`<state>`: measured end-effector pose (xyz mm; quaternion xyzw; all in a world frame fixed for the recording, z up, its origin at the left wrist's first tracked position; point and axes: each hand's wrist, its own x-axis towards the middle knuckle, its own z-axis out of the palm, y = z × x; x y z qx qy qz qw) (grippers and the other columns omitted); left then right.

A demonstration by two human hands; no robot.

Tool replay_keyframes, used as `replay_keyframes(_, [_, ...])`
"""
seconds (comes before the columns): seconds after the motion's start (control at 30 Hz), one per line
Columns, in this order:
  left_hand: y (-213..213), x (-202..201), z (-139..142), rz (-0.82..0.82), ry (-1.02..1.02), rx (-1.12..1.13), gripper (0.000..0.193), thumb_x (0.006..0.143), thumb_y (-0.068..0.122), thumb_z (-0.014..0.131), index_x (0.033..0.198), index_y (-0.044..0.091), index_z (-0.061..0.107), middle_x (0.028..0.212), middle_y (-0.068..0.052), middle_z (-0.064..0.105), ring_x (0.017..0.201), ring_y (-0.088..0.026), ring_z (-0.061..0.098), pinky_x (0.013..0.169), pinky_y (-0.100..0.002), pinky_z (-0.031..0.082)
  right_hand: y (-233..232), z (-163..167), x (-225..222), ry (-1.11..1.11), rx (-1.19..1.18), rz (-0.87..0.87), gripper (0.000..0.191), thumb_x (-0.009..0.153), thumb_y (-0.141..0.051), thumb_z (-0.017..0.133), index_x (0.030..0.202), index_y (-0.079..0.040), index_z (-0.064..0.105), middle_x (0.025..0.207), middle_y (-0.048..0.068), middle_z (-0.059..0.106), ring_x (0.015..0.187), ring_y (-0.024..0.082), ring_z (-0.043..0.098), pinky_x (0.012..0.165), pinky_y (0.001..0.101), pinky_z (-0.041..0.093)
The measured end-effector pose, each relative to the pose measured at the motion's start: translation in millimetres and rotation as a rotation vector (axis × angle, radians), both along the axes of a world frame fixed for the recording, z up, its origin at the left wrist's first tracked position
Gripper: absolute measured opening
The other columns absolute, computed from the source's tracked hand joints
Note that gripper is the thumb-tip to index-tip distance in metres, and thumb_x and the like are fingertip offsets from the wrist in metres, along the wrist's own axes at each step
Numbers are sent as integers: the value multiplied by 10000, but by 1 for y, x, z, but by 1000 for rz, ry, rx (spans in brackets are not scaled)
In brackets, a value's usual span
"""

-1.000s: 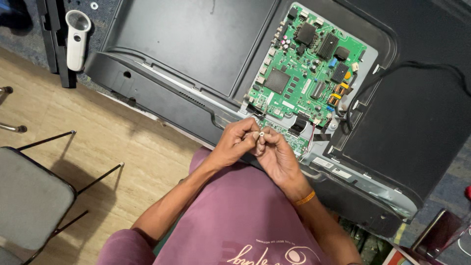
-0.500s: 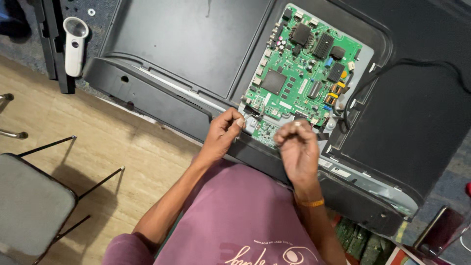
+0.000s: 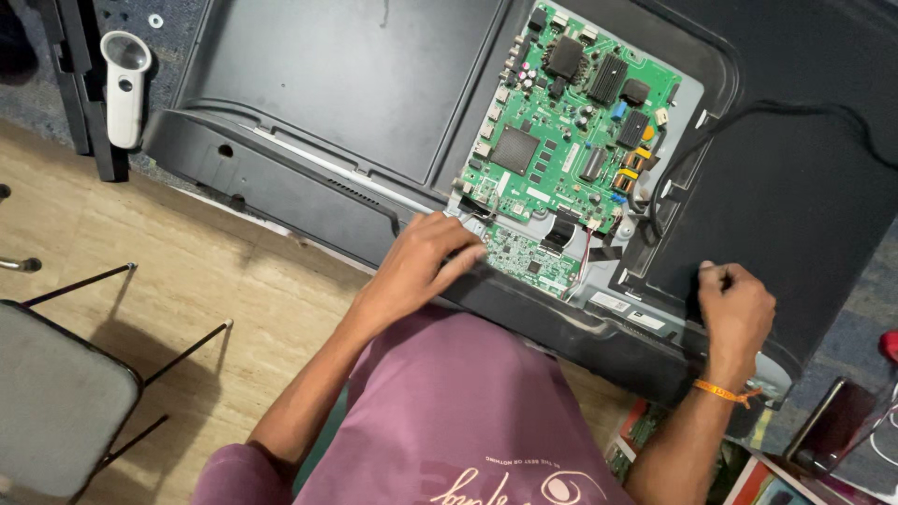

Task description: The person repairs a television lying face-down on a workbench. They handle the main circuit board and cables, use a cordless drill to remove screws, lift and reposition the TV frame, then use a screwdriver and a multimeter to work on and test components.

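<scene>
Green circuit boards [image 3: 571,122], two, left hand [image 3: 421,266] touching one, right hand [image 3: 737,304] apart

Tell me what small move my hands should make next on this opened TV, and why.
Probably steady the TV back panel with the right hand, already at its lower edge, while the left hand works the small green board its fingertips rest beside.
</scene>
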<state>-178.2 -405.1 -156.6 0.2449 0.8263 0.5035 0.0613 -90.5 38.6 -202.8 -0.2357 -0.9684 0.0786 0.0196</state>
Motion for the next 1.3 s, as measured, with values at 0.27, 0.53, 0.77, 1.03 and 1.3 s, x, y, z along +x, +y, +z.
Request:
replay_keyframes(0.27, [3, -7, -12, 233, 151, -141, 118, 956, 105, 687, 1043, 27, 697, 943, -119, 645, 898, -318, 593, 805, -426, 430, -164, 20, -63, 140, -459, 193, 182, 950, -204, 755, 1048, -54, 723, 962, 80, 728, 757, 165, 681, 646, 319, 556])
replay_keyframes(0.53, [12, -9, -24, 285, 220, -184, 364, 871, 53, 713, 1231, 45, 663, 1207, -140, 614, 1097, -340, 547, 937, -444, 450, -258, 39, -104, 211, -276, 764, 363, 826, -151, 803, 1142, 0, 709, 997, 157, 631, 945, 364, 592, 832, 470, 472])
replay_keyframes(0.77, [15, -9, -34, 159, 398, -496, 475, 837, 45, 665, 1312, 33, 664, 1356, -89, 619, 1263, -337, 522, 964, -444, 434, -253, 23, -114, 174, -377, 771, 127, 824, -45, 758, 911, 12, 684, 902, 188, 625, 927, 394, 600, 829, 481, 489])
replay_keyframes(1.03, [17, -8, -34, 160, 412, -540, 482, 807, 59, 656, 1288, 45, 686, 1339, -56, 623, 1240, -329, 524, 893, -460, 421, -247, 12, -124, 98, -515, 763, 94, 796, -28, 726, 857, 21, 674, 849, 205, 657, 872, 408, 632, 815, 490, 498])
replay_keyframes(1.3, [16, -7, -36, 131, 404, -582, 494, 804, 60, 645, 1296, 53, 685, 1369, -60, 613, 1239, -321, 525, 893, -467, 417, -253, 13, -121, 159, -536, 720, 98, 754, -17, 720, 827, 19, 665, 846, 213, 657, 863, 418, 622, 799, 490, 498])
